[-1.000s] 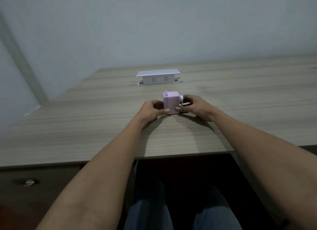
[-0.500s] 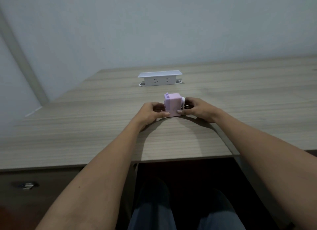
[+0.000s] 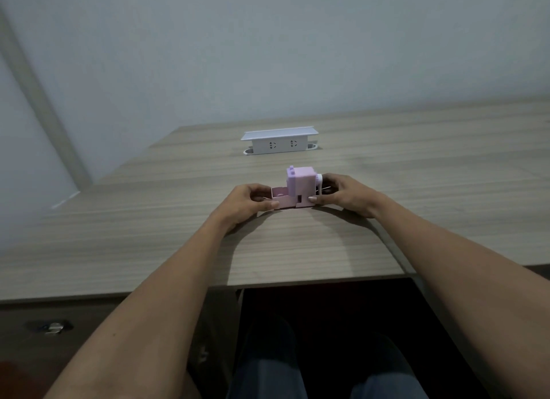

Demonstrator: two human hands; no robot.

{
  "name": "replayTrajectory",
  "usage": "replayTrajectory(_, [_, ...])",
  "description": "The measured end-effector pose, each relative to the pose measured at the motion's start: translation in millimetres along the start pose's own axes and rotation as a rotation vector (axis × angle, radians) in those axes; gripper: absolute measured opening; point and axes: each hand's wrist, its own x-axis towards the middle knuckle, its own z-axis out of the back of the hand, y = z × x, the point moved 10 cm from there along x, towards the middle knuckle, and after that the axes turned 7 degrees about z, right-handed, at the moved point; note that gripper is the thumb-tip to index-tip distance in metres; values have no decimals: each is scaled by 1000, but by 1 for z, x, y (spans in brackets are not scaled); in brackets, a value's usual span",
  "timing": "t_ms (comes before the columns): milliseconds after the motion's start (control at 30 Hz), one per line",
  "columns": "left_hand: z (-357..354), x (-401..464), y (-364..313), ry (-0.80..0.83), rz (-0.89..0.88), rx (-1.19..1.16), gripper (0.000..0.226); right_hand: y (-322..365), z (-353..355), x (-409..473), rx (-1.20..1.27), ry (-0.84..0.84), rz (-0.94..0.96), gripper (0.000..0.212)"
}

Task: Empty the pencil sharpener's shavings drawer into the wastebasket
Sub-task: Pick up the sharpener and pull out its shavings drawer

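A small lilac pencil sharpener (image 3: 301,182) stands on the wooden desk (image 3: 178,220) in front of me. Its pink shavings drawer (image 3: 279,198) sticks out to the left of the body, mostly pulled out and resting on the desk. My left hand (image 3: 248,202) pinches the drawer's left end between thumb and fingers. My right hand (image 3: 342,194) holds the sharpener's body from the right, thumb on its lower front, fingers around the white crank side. No wastebasket is in view.
A white pop-up socket box (image 3: 279,140) stands on the desk behind the sharpener. The desk's near edge runs just beyond my knees. A dark drawer front with a metal lock (image 3: 53,327) is at lower left. A pale wall rises behind.
The drawer has slid out to the left from the sharpener's body, drawn by my left hand. My right hand has kept the body in place.
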Motion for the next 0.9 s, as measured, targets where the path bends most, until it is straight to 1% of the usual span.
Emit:
replayTrajectory(167, [21, -12, 7, -6, 17, -14, 45, 3, -1, -3, 9, -21, -16, 54])
replayTrajectory(300, [36, -21, 5, -46, 10, 8, 45, 5, -5, -7, 9, 4, -47, 63])
replayTrajectory(367, [42, -24, -2, -59, -15, 6, 46, 8, -6, -9, 10, 39, -59, 75])
replayTrajectory(467, [49, -26, -19, -97, -42, -2, 48, 21, 5, -14, -48, 12, -56, 109])
replayTrajectory(500, [51, -27, -26, -105, -52, -6, 48, 30, 10, -16, -82, -7, -45, 112])
replayTrajectory(600, [52, -29, -50, -114, -77, -14, 48, 59, 27, -19, -132, -44, 20, 102])
replayTrajectory(700, [44, -31, -79, -99, -115, -9, 48, 89, 39, -24, -139, -74, 73, 86])
replayTrajectory(767, [35, -32, -100, -81, -146, -5, 48, 107, 43, -26, -127, -91, 97, 80])
replayTrajectory(900, [9, -30, -136, -20, -197, 11, 49, 129, 55, -31, -91, -118, 126, 83])
